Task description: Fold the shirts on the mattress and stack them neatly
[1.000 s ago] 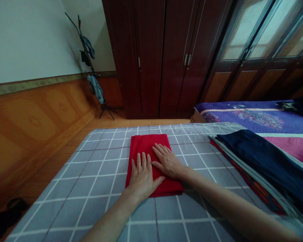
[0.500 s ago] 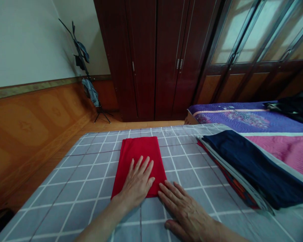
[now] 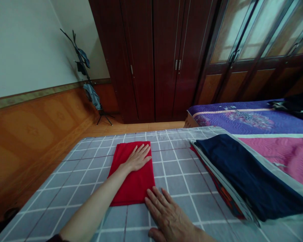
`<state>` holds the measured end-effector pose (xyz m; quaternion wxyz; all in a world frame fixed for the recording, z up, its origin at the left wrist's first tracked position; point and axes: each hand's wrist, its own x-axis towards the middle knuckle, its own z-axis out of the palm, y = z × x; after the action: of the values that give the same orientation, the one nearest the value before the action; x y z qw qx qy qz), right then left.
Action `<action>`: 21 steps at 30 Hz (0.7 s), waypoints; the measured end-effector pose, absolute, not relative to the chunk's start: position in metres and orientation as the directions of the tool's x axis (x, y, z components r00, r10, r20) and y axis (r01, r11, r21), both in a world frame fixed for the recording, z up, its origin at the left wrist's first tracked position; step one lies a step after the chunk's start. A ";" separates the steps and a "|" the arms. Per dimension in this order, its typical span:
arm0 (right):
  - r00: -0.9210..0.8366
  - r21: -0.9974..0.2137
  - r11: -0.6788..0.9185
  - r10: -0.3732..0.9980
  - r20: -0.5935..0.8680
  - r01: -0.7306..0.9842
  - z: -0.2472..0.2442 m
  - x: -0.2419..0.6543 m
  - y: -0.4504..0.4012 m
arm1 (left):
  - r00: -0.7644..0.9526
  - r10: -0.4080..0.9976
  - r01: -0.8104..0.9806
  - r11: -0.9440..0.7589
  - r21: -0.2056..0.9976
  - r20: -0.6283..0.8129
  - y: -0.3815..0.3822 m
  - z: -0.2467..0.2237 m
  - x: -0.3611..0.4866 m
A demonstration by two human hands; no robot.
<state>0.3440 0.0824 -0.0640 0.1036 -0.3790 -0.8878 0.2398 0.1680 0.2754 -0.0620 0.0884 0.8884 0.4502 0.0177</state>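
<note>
A folded red cloth [image 3: 132, 185] lies flat on a grey checked bedsheet [image 3: 65, 195]. My left hand [image 3: 138, 158] rests palm down on the cloth's far half, fingers spread and nothing gripped. My right hand [image 3: 168, 216] lies flat on the sheet, its fingertips close to the cloth's near right corner. To the right, a folded navy cloth [image 3: 244, 174] sits on a stack with grey and patterned red layers.
A purple and pink quilted bedcover [image 3: 257, 119] lies beyond the stack at the right. Ahead stand a dark wooden wardrobe [image 3: 141, 60] and glass-paneled doors [image 3: 252, 33]. A clothes stand [image 3: 87, 74] is in the far left corner. The wood floor [image 3: 131, 127] lies past the sheet's far edge.
My left hand has slid from the near half of the red cloth to its far half. My right hand has stayed beside the cloth's near corner, and the cloth lies in place.
</note>
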 end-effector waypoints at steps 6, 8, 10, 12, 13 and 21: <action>-0.741 -0.451 0.670 0.671 0.027 0.590 -0.067 0.349 0.089 | 0.263 0.964 0.950 -0.267 0.160 0.048 0.319 -0.077 0.099; -0.752 -0.425 0.694 0.657 0.045 0.581 -0.070 0.350 0.092 | 0.179 0.980 0.968 -0.191 0.165 0.084 0.315 -0.084 0.078; -0.765 -0.407 0.719 0.640 0.072 0.564 -0.073 0.351 0.094 | 0.129 0.984 0.973 -0.150 0.178 0.123 0.303 -0.090 0.062; -0.751 -0.406 0.716 0.653 0.101 0.568 -0.076 0.353 0.095 | 0.096 0.984 0.973 -0.125 0.194 0.152 0.288 -0.096 0.051; -0.716 -0.411 0.686 0.690 0.107 0.600 -0.077 0.353 0.095 | 0.082 0.983 0.972 -0.116 0.206 0.166 0.282 -0.099 0.048; -0.247 -0.555 0.246 0.966 0.076 0.795 -0.057 0.347 0.095 | -0.009 0.967 0.928 -0.087 0.363 0.253 0.283 -0.112 0.038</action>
<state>0.3474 0.0946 -0.0567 0.2069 -0.5778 -0.7618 0.2072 0.0383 0.2834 -0.1118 0.0442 0.7026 0.6744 0.2228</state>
